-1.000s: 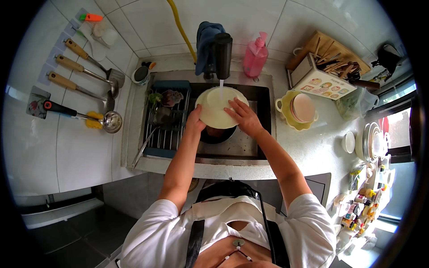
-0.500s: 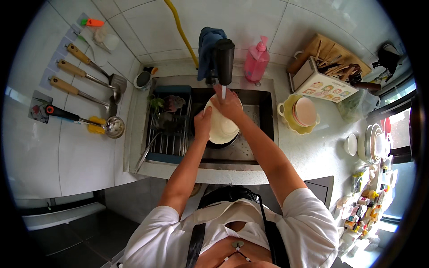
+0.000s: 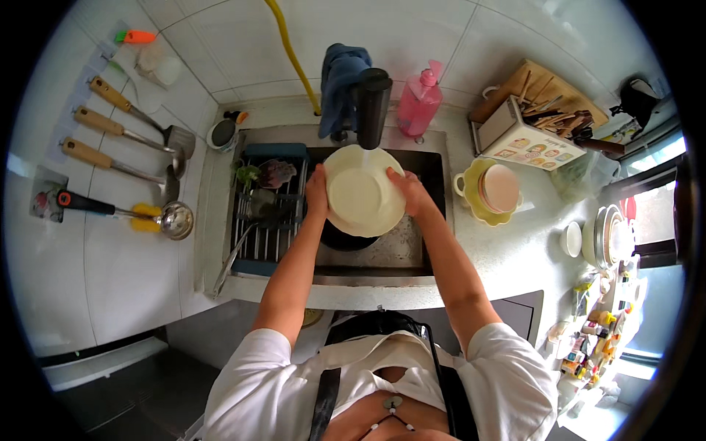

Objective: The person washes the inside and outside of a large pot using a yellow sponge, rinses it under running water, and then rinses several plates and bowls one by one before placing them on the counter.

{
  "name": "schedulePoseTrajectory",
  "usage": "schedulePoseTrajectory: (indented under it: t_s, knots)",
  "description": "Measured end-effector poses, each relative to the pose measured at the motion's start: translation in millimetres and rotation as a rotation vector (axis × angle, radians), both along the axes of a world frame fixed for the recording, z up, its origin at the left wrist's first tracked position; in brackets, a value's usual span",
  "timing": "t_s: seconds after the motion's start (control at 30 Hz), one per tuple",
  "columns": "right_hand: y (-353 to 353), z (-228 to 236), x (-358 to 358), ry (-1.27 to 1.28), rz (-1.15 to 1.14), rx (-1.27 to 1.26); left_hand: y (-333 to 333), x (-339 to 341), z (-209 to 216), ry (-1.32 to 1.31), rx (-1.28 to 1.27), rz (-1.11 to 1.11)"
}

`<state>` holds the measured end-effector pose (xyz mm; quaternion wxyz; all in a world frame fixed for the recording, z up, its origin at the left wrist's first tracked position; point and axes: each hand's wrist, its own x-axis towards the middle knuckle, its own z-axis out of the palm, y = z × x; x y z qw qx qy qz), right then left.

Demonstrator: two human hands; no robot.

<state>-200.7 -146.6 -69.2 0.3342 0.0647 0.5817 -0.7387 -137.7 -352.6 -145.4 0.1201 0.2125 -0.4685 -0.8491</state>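
A pale cream bowl (image 3: pixel 356 197) is held over the sink (image 3: pixel 412 253), its inside facing up. Its far rim lies under the black faucet (image 3: pixel 373 110), and water seems to run into it. At the bowl's left rim my left hand (image 3: pixel 316 192) is closed on the edge. The opposite rim is gripped by my right hand (image 3: pixel 413 192), with the thumb over the edge. Below the bowl, a dark round pan (image 3: pixel 346 239) sits in the sink, mostly hidden.
On the sink's left is a drying rack (image 3: pixel 268 220) with greens and a metal utensil. A pink soap bottle (image 3: pixel 420 103) stands behind. To the right are a yellow scalloped bowl (image 3: pixel 471 192) with dishes in it and a chopstick box (image 3: pixel 515 136). Ladle (image 3: pixel 176 220) and spatulas hang left.
The bowl has turned from tilted, with its outside showing, to inside up. My right hand has moved from under the faucet to the bowl's right rim; my left hand has shifted slightly left.
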Motion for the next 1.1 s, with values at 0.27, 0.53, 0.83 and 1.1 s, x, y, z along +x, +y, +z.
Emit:
schedulePoseTrajectory:
  t_s: [0.27,0.53,0.83,1.1]
  knots:
    - [-3.2,39.6,17.7,0.64,0.288,0.587,48.3,-74.8,29.8,0.118,-1.16,-0.207]
    - [15.8,34.8,18.8,0.321,0.029,0.119,14.5,-71.4,25.8,-0.078,-0.167,-0.292]
    - [-25.8,-0.2,15.8,0.15,-0.515,-0.323,88.0,-8.7,45.0,-0.037,-0.041,0.388]
    - [-58.8,-4.7,43.8,0.058,-0.528,-0.435,87.2,8.9,63.7,-0.195,-1.547,0.351]
